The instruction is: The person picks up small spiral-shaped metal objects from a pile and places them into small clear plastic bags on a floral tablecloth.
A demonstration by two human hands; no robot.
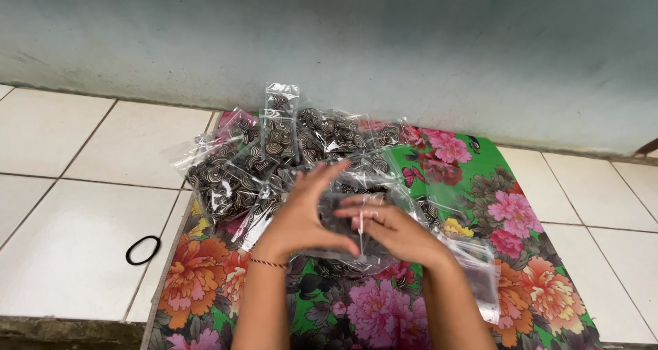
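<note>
My left hand (301, 216) and my right hand (394, 230) meet over a clear plastic bag (343, 216) filled with small dark, swirl-patterned pieces. Both hands grip this bag, the left with fingers spread along its left side, the right pinching its front edge. Behind them lies a pile of similar filled bags (288, 148), one standing upright at the back. All of it rests on a bright floral cloth (541, 281).
A stack of flat clear bags (480, 271) lies right of my right wrist. A black elastic band (142, 250) sits on the white tiled floor (75, 213) at left. A grey-green wall (411, 41) runs behind the pile.
</note>
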